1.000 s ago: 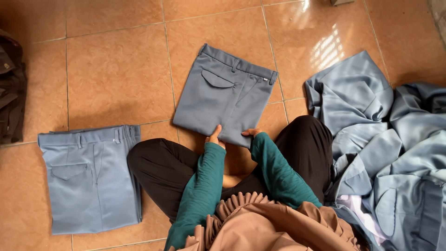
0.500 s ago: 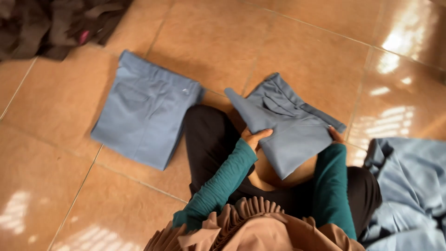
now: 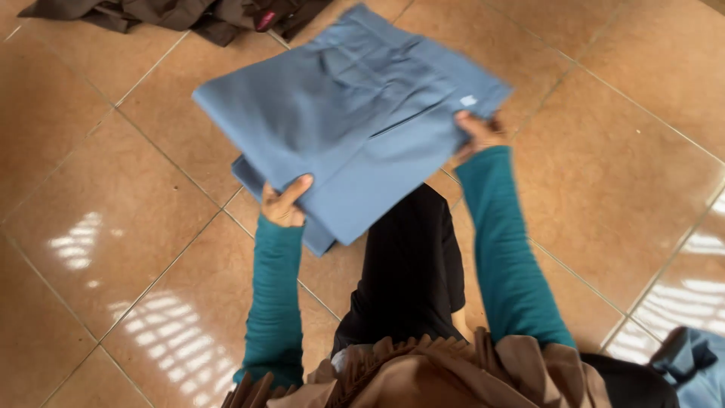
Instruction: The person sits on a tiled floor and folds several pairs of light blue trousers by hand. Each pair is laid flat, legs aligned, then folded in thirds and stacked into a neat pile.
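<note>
While we sit on the tiled floor [image 3: 136, 249], our left hand [image 3: 283, 204] and right hand [image 3: 479, 132] each grip an edge of the folded blue trousers [image 3: 355, 121], carried above another folded blue pair [image 3: 302, 223]. Next, we judge, comes lowering them squarely onto it; dark clothes [image 3: 189, 13] lie beyond.

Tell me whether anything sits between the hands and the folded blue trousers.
Nothing visible does. The left hand and right hand both grip the folded blue trousers directly, held above another folded blue pair on the tiled floor.

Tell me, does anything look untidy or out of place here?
The dark brown clothes lie crumpled on the tiled floor, unfolded. The folded blue trousers, held in both hands, look neat.
</note>
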